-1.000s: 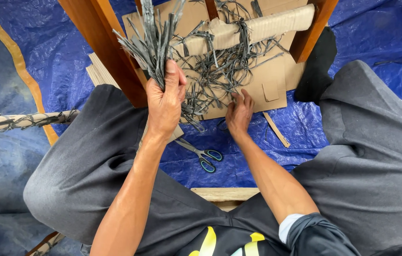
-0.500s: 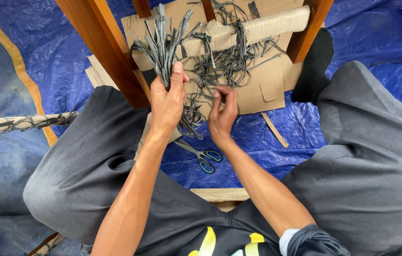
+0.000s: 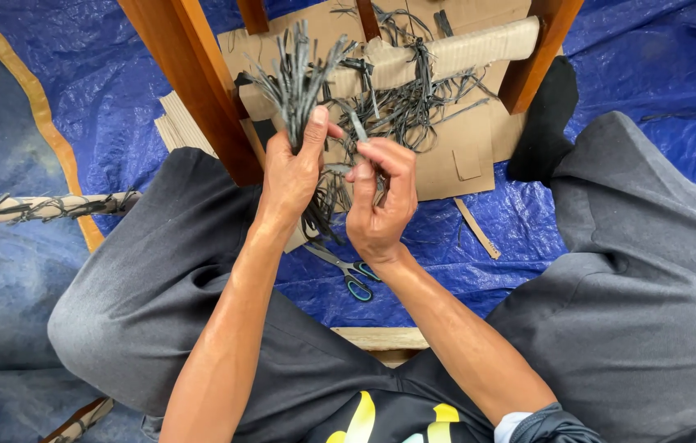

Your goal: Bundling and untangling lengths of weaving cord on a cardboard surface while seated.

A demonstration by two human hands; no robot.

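Note:
My left hand (image 3: 292,174) grips a bundle of dark grey strips (image 3: 294,78) that fans out above the fist and hangs below it. My right hand (image 3: 381,201) is raised beside it, pinching one grey strip (image 3: 358,123) between thumb and fingers, close to the bundle. More loose grey strips (image 3: 413,107) lie tangled on flattened cardboard (image 3: 454,160) on the blue tarp, just beyond both hands. Scissors (image 3: 348,267) with blue-green handles lie on the tarp below my hands, between my knees.
Orange-brown wooden legs (image 3: 192,82) (image 3: 540,53) stand left and right of the cardboard. A cardboard tube (image 3: 467,51) lies across the strips. A pole wrapped with grey strips (image 3: 36,207) lies at the left. My grey-trousered legs frame the blue tarp (image 3: 102,74).
My right hand has lifted off the strips on the cardboard and come up next to my left hand, carrying one strip. The left hand stayed up, still gripping the bundle.

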